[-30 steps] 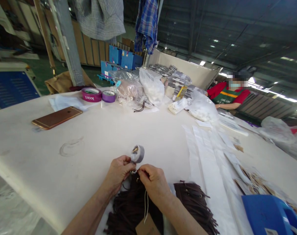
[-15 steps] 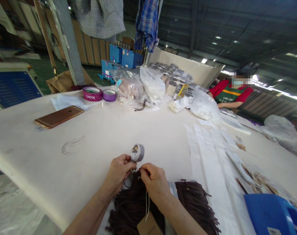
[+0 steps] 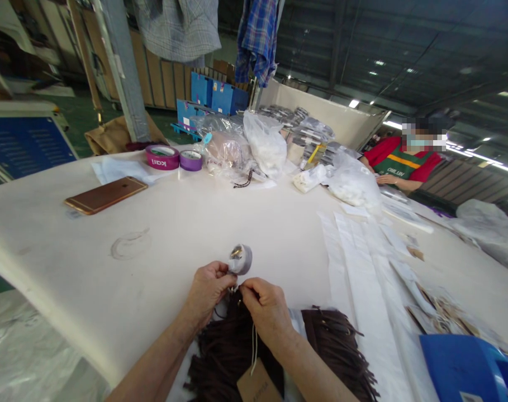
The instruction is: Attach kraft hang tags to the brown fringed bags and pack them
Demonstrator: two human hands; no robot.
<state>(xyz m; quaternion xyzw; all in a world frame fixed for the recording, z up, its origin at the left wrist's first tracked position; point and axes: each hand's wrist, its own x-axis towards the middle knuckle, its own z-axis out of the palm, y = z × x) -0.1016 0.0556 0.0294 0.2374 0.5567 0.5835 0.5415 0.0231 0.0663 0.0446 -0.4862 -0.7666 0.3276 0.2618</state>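
Observation:
Dark brown fringed pieces [image 3: 333, 340] lie at the table's near edge, with something white between them. At the top edge of the nearer piece, my left hand [image 3: 208, 290] pinches with thumb and fingers. Close on its right, my right hand [image 3: 267, 307] is also closed in a pinch at that edge. A small whitish bit shows between the fingertips, too small to name. From beneath my right hand hangs a pale string with a kraft-paper hang tag [image 3: 257, 382]. Just beyond my left fingertips stands a small roll of tape [image 3: 243, 259] on its edge.
A phone [image 3: 107, 195] lies at the left, near magenta [image 3: 162, 158] and purple [image 3: 190, 161] tape rolls. Plastic bags [image 3: 262, 145] are heaped at the back. White strips [image 3: 358, 268] and a blue container [image 3: 459, 363] are at right. A co-worker [image 3: 398, 162] works beyond.
The whole view has shifted slightly, so things appear a little further right. Both hands keep their pinch at the brown piece's top edge, with barely any movement.

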